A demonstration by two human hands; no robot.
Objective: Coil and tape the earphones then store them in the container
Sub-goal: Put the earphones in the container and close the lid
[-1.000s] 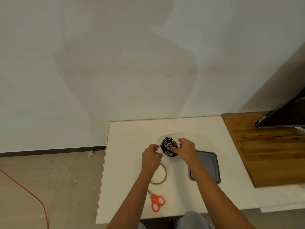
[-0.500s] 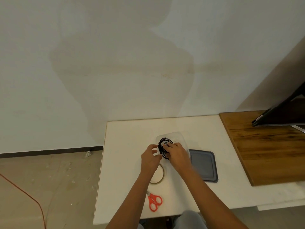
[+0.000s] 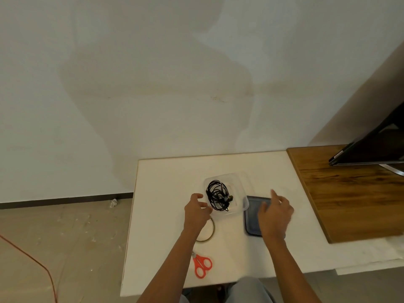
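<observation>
We find black coiled earphones [image 3: 218, 196] stored inside the clear square plastic container [image 3: 237, 188], centre frame. Left hand [image 3: 195, 213] loose, empty; right hand [image 3: 276, 215] spread, empty, over dark grey lid [image 3: 251, 223]. Lidding likely remains.

Evenly and softly lit, fairly bright. Lit seemingly from behind the camera, throwing 1 broad, pale, soft-edged shadow across the wall [image 3: 153, 95]. Smeared by motion at the right hand [image 3: 275, 213], fingers ghosted; noticeably sharper at the left hand [image 3: 196, 212]. Only faintly and diffusely shaded on the white table [image 3: 170, 193] beneath those 2 hands. Crisp enough on the black earphones [image 3: 218, 197], yet washed out on the clear container [image 3: 240, 189], barely separated from the tabletop. Bent by the wide lens toward the edges, tilting the table's sides and the wall corner at right. Slightly soft and blocky overall.
</observation>
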